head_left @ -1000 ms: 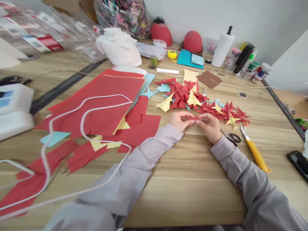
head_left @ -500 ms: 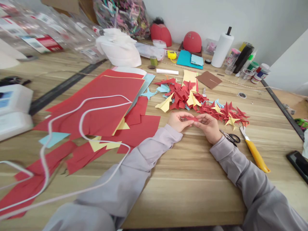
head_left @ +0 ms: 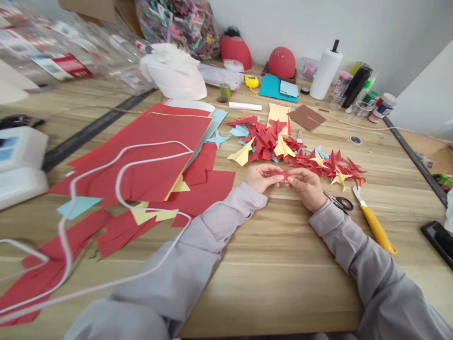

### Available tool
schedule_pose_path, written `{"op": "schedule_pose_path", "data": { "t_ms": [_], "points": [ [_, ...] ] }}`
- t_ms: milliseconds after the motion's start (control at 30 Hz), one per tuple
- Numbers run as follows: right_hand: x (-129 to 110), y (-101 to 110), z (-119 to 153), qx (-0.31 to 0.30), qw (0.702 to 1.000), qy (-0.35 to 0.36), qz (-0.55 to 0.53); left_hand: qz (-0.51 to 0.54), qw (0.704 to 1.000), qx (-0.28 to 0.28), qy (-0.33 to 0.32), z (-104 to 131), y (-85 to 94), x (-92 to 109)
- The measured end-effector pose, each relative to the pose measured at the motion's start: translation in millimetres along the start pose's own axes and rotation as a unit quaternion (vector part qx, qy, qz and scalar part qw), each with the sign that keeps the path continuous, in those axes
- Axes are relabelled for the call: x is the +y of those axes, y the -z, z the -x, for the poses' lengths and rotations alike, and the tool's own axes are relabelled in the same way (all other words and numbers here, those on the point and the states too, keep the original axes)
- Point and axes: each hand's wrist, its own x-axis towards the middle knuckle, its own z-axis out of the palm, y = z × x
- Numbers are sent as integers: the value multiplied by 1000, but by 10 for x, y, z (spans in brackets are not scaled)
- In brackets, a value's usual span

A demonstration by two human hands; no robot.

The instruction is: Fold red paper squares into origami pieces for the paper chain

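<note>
A small folded piece of red paper [head_left: 282,174] is pinched between both hands above the table. My left hand [head_left: 261,178] grips its left side, thumb in front and fingers behind. On the other side, my right hand [head_left: 307,187] holds it between thumb and fingertips. The fingers cover much of the paper, so its exact shape is hard to make out. Just beyond the hands lies a heap of folded red paper pieces [head_left: 264,141], with yellow and light blue ones mixed in. Black-handled scissors [head_left: 343,203] lie beside my right wrist, partly hidden by the sleeve.
Large red sheets [head_left: 170,141] and a white cord [head_left: 122,184] spread across the left. A yellow-handled cutting tool [head_left: 377,226] and a black phone [head_left: 439,241] lie at right. Brown paper [head_left: 306,117], a yellow tape measure [head_left: 252,82] and a white bottle [head_left: 325,75] stand or lie farther back.
The fingers have shifted slightly on the red paper, and more of it shows between the thumbs. Both hands stay in nearly the same place.
</note>
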Motion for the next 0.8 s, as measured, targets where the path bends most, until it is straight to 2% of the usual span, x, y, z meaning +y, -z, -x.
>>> {"op": "schedule_pose_path", "data": {
  "t_ms": [233,500,667,800],
  "points": [
    [8,-10,-2,28,999,24,16,89,994,13,56,-4,-35,-5],
    [30,-8,2,14,996,49,70,-45,999,3,-4,-3,-11,-1],
    [29,-8,8,6,996,46,77,-33,999,-9,2,-15,2,-9],
    [20,-19,6,17,996,46,69,-10,1000,7,10,-17,-18,-24]
  ]
}}
